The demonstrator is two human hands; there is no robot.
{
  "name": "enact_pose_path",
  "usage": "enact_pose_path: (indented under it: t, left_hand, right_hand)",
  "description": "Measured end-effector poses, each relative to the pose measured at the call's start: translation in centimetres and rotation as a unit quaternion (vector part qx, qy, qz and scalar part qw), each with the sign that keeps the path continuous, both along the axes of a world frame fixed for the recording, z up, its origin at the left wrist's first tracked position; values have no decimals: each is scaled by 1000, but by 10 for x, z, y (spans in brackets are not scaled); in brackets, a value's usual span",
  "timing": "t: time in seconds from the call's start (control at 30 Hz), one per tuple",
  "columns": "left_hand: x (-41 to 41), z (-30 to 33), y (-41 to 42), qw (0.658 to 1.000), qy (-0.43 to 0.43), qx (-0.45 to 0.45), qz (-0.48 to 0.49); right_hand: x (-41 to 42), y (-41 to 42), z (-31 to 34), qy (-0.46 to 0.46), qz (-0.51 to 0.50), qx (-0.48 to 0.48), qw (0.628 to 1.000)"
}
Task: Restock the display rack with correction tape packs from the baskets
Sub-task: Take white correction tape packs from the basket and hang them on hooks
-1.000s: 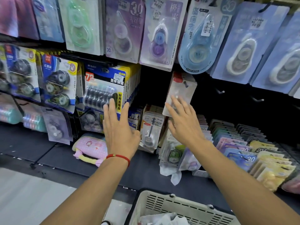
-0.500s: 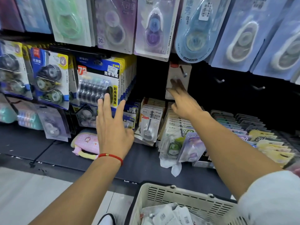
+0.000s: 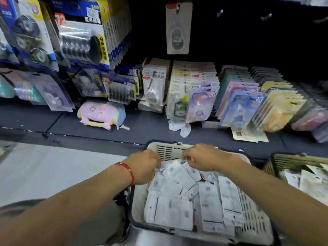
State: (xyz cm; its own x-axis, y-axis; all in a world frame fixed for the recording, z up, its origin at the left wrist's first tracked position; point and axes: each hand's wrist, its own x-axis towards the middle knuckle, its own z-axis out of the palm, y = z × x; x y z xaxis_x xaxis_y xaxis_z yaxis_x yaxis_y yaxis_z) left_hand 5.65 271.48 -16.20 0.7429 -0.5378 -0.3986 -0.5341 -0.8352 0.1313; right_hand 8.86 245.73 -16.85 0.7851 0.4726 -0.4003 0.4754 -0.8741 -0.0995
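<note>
A white slotted basket [image 3: 166,150] in front of me holds several white correction tape packs [image 3: 170,210] lying back side up. Both hands are down in its far end. My left hand [image 3: 142,166], with a red cord at the wrist, curls its fingers onto a pack at the pile's left edge. My right hand [image 3: 204,158] curls its fingers on the top of another pack; both hands are blurred. One white pack [image 3: 178,29] hangs alone on a peg of the dark display rack above.
A second, darker basket [image 3: 291,158] with more packs stands at the right. Bare pegs [image 3: 265,15] jut from the rack right of the hung pack. Rows of packs [image 3: 193,77] and a pink pouch [image 3: 101,114] sit on the shelf.
Both hands have come down from the rack into the white basket. The pack my right hand held up now hangs on its peg. My view has dropped toward the baskets.
</note>
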Motion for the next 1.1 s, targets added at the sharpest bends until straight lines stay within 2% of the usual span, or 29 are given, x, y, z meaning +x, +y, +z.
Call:
enact_pose_path:
  t: [0.07,0.17,0.27,0.33,0.43,0.53,0.57,0.6,0.63,0.7,0.73,0.77,0.8,0.87,0.9,0.97,1.0,1.03,1.1]
  left_hand:
    - [-21,-28,-3,998,59,11,29]
    - [-49,-64,-6,989,126,13,76]
    - [-72,-86,-7,982,148,-4,118]
    - [-79,-92,-9,980,144,-24,137]
    - [-82,-91,-14,970,112,-95,195]
    - [-76,-80,-21,939,6,-175,296]
    - [-74,-75,-23,917,-10,-212,339]
    - [-71,-69,-26,886,11,-261,383]
    - [-69,-64,-31,842,73,-326,424]
    - [-68,-56,-44,712,256,-453,471]
    - [-68,-55,-48,659,308,-487,483]
    - [-68,-55,-51,620,324,-512,498]
    - [-68,-58,-51,596,308,-531,518]
    - [-69,-62,-43,593,240,-536,551]
    - [-70,-66,-38,598,222,-534,556]
    - [-72,-70,-29,599,210,-531,561]
    - [-72,-71,-27,603,205,-532,558]
    - [-73,-72,-25,608,201,-534,552]
    - [-74,-73,-24,629,192,-530,535]
  right_hand:
    - [-23,1,-30,70,16,-23,997]
    - [-63,9,-75,155,28,1,987]
    - [-101,18,-109,145,33,14,989]
    - [-112,17,-122,127,-10,64,990]
    - [-109,8,-124,142,-102,160,972]
    - [-94,-2,-115,104,-229,257,933]
    - [-89,-5,-108,86,-268,288,915]
    - [-86,-6,-100,73,-291,321,898]
    - [-83,-6,-93,64,-291,353,887]
    - [-85,3,-81,84,-241,412,875]
    - [-88,11,-77,113,-211,442,864]
    - [-92,19,-76,152,-197,466,849]
    - [-94,25,-76,187,-203,485,830]
    - [-96,29,-83,197,-232,494,814]
    - [-95,26,-90,157,-241,457,842]
    - [-94,13,-110,76,-199,278,937]
    - [-97,8,-120,64,-161,188,967]
    - [-101,5,-130,63,-134,125,981]
    - [-108,5,-143,51,-107,101,988]
